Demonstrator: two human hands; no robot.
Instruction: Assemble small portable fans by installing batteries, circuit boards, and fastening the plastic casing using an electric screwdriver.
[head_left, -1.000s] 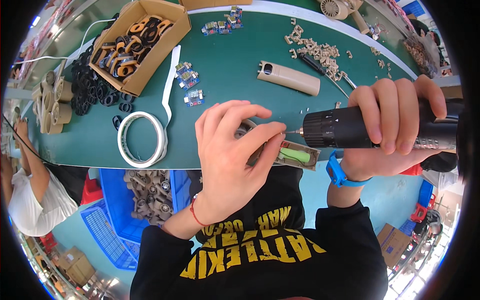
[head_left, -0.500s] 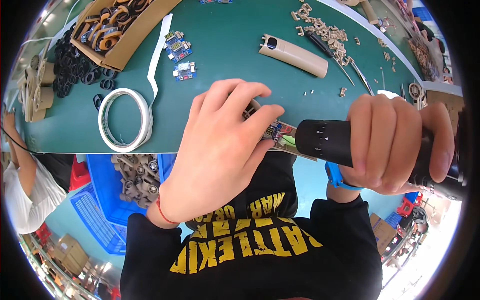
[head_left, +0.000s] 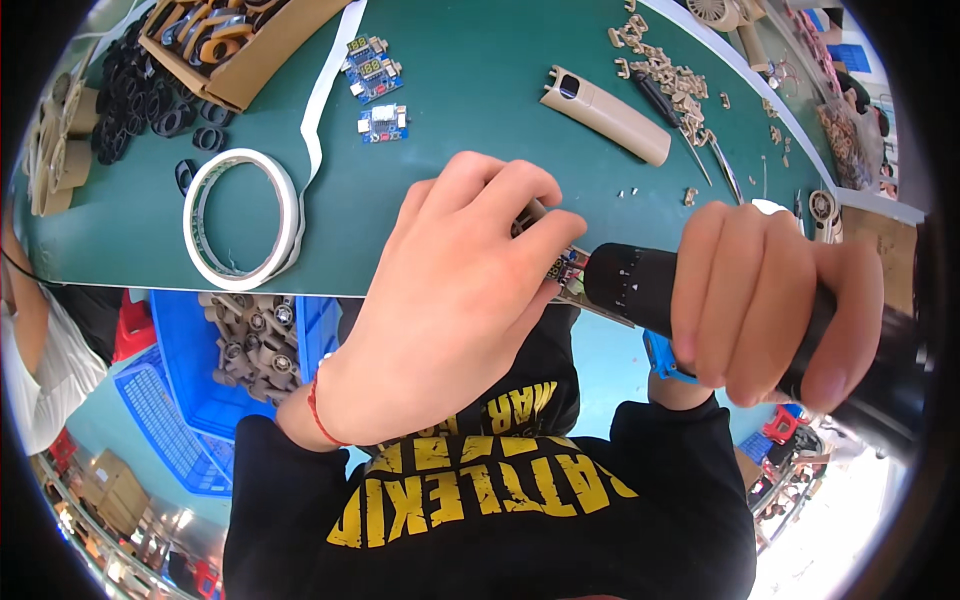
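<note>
My left hand (head_left: 460, 270) is curled over a beige housing half (head_left: 603, 311) at the table's near edge, its thumb and fingers closed on it. Inside that shell, a small blue circuit board (head_left: 560, 268) with a digit display shows past my fingertips, with red wire beside it. My right hand (head_left: 775, 310) wraps round a black electric screwdriver (head_left: 632, 286), held slantwise with its nose over the board. Its bit is hard to make out. Farther off on the table lies another beige housing shell (head_left: 610, 118), with an oval opening at one end.
Several blue circuit boards (head_left: 383, 123) lie beyond my left hand, near a roll of white tape (head_left: 197, 225). A cardboard box (head_left: 225, 88) and black rings (head_left: 150, 105) sit at far left. Small beige parts (head_left: 685, 92), a screwdriver (head_left: 655, 98) and tweezers (head_left: 727, 165) lie at right. Below hangs a blue crate (head_left: 190, 370).
The electric screwdriver's nose has come closer to my left hand and the board, and its rear end has dropped. The whole view has shifted slightly. Both hands keep their grips.
</note>
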